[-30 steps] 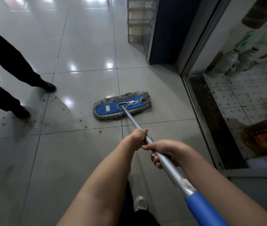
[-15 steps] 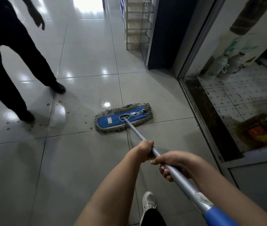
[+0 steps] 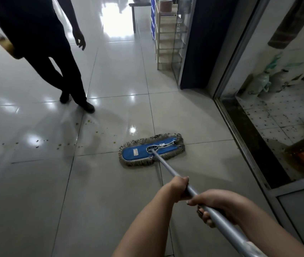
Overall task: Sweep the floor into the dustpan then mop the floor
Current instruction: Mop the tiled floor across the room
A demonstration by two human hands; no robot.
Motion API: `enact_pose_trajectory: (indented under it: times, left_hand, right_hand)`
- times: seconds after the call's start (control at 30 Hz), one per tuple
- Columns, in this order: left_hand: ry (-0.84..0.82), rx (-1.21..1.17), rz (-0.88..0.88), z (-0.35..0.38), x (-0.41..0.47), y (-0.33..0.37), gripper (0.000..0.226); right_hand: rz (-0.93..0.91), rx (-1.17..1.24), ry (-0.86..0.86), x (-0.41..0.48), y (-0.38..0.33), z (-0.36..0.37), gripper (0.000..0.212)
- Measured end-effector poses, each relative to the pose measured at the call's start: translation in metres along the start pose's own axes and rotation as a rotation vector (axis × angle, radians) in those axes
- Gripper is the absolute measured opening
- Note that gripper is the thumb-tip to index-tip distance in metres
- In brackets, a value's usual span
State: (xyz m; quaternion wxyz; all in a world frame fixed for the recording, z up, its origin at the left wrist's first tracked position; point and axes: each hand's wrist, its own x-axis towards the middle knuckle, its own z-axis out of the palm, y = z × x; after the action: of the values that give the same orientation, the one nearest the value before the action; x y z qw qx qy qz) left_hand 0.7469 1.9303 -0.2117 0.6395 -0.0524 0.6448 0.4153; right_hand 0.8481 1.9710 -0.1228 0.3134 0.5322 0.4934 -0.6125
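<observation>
Head view: left hand [image 3: 180, 186] and right hand [image 3: 216, 204] grip the mop handle [image 3: 167, 168]; the mop head [image 3: 152, 150] has drawn back, leaving yellow specks [image 3: 59, 145] at centre left unmopped.

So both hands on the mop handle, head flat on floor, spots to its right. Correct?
No. Head view: the spots lie left of the mop head, not right. Rest holds: left hand and right hand grip the handle, head flat on floor.

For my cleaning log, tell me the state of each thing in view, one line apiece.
mop head: flat on the floor.
mop handle: tilted, held by both hands.
left hand: gripping, nearer the mop head.
right hand: gripping, behind the left.
yellowish droplets: unwiped, left of mop head.
</observation>
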Motion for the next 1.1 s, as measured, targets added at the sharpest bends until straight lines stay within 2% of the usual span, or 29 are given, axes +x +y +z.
enact_pose_trajectory:
  times: [0.27,0.4,0.5,0.67,0.9,1.1]
  left_hand:
    - [0.018,-0.043,-0.057,0.036,-0.024,-0.072,0.029]
    - [-0.023,-0.039,-0.112,0.052,-0.027,-0.088,0.030]
    - [0.001,0.018,-0.089,0.057,-0.024,-0.093,0.028]
    - [0.069,0.064,0.029,0.049,-0.011,-0.086,0.028]
    - [0.015,0.020,0.004,0.036,0.011,-0.049,0.026]
    - [0.012,-0.046,0.045,-0.010,0.034,-0.008,0.026]
  right_hand:
    - [0.015,-0.058,-0.042,-0.023,0.079,0.003,0.028]
    - [0.054,-0.096,-0.047,-0.031,0.102,-0.009,0.029]
    - [0.060,-0.101,-0.051,-0.030,0.108,-0.010,0.032]
    - [0.067,-0.105,-0.042,-0.020,0.091,-0.009,0.040]
    - [0.135,-0.196,-0.060,-0.007,0.046,-0.023,0.043]
    - [0.145,-0.233,-0.041,0.013,-0.017,-0.008,0.039]
